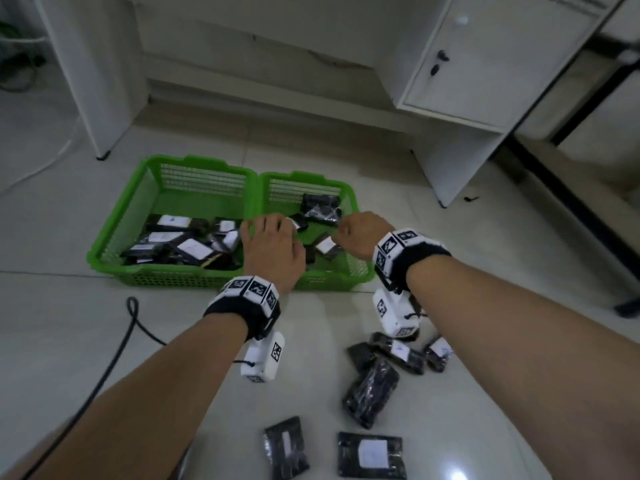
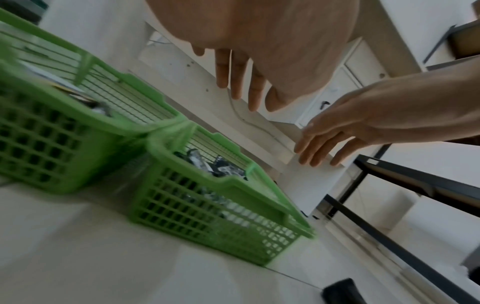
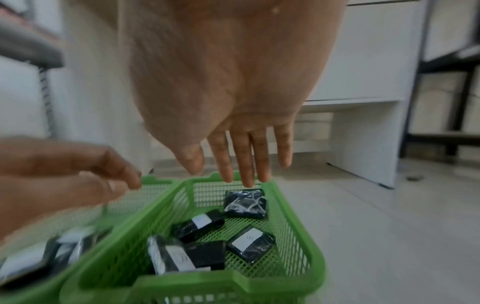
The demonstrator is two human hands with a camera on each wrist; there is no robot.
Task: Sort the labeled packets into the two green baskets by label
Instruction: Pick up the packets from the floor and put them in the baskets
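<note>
Head view shows both the left hand and right hand slack-fingered and empty over the right green slatted plastic basket, its twin alongside, so next likely comes reaching back for the black label-stickered packets on the floor.

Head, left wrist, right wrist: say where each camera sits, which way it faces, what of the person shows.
Head: looks down; both forearms, left hand, right hand, two baskets, floor packets.
Left wrist: low, left of the baskets, faces across them; own fingers, the right hand.
Right wrist: above the right basket, looks in; own fingers, left hand.
Shared: all show the right basket.
</note>
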